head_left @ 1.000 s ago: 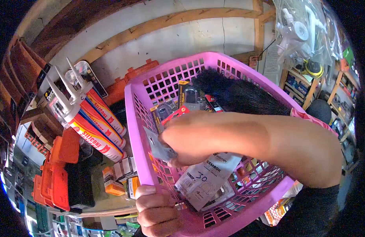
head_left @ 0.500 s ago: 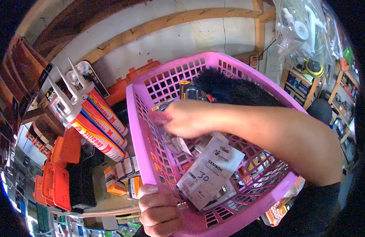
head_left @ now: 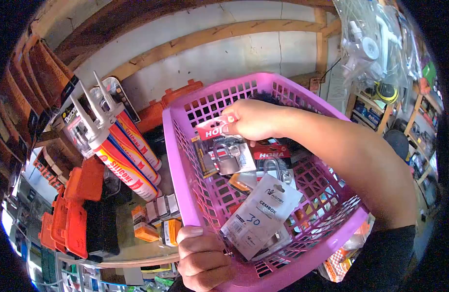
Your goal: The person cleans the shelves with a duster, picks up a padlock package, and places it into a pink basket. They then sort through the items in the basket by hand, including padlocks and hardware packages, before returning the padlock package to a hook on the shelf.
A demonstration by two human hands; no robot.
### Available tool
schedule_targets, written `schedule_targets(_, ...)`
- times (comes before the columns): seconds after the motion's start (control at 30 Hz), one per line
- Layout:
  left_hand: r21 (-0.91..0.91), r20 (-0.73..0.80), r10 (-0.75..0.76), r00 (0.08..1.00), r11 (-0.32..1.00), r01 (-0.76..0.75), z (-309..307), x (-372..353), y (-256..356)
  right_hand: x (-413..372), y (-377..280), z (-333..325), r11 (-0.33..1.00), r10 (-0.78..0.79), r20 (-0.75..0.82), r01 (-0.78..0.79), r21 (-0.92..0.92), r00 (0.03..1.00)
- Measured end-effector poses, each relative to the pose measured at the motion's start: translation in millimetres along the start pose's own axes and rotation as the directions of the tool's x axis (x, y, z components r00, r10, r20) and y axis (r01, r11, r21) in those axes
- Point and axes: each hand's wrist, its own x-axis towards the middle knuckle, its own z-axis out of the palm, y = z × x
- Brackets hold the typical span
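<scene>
My left hand [head_left: 203,260] is closed around the near left rim of a pink plastic basket [head_left: 178,190]. Reaching inside, my right hand [head_left: 256,119] pinches the top of a red-and-white carded padlock [head_left: 227,158] near the basket's left side. Another red-topped padlock pack [head_left: 274,163] lies just right of it. Closer to me rests a white card marked "GEMBOK" [head_left: 259,216] with a handwritten 30. A dark furry item [head_left: 268,98] at the back is mostly hidden behind my right arm.
Left of the basket, several silicone tubes [head_left: 125,170] stand on a shelf beside small orange-and-white boxes [head_left: 145,228]. Orange cases [head_left: 76,214] are further left. Bagged white plastic parts [head_left: 368,48] hang at upper right, above wooden shelving [head_left: 368,114].
My right hand has moved slightly up and right, and a padlock pack now shows clearly in it. Another padlock pack has come into view. My left hand still grips the rim.
</scene>
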Motion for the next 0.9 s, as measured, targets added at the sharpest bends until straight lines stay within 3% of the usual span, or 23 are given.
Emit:
schedule_targets(0.23, -0.003, -0.021, 0.01, 1.0, 1.0, -0.01, 1, -1, -2, 6, -2, 13, 0.996, -0.034, -0.035, 0.03, -0.086, 0.999)
schedule_targets(0.37, 0.022, -0.03, 0.008, 1.0, 1.0, -0.007, 1, -3, -1, -4, -16, 21, 0.998, 0.052, 0.051, -0.05, -0.042, 0.997)
schedule_targets(0.47, 0.046, -0.041, -0.014, 0.999, 0.999, 0.016, 2, -1, 1, -9, -19, 15, 0.978, 0.025, 0.218, -0.069, 0.197, 0.976)
schedule_targets(0.7, 0.026, -0.12, 0.019, 0.993, 1.0, -0.016, 8, -3, -3, -14, -28, 11, 0.992, -0.02, 0.373, -0.028, 0.123, 0.927)
schedule_targets(0.83, 0.016, -0.08, 0.008, 0.997, 1.0, -0.007, 4, -4, -3, 0, -14, -3, 0.984, -0.043, 0.034, 0.048, -0.173, 0.999)
schedule_targets(0.9, 0.028, -0.053, 0.006, 0.999, 1.0, -0.004, 2, -5, -3, 3, -7, -11, 0.829, -0.219, -0.15, 0.103, -0.549, 0.964)
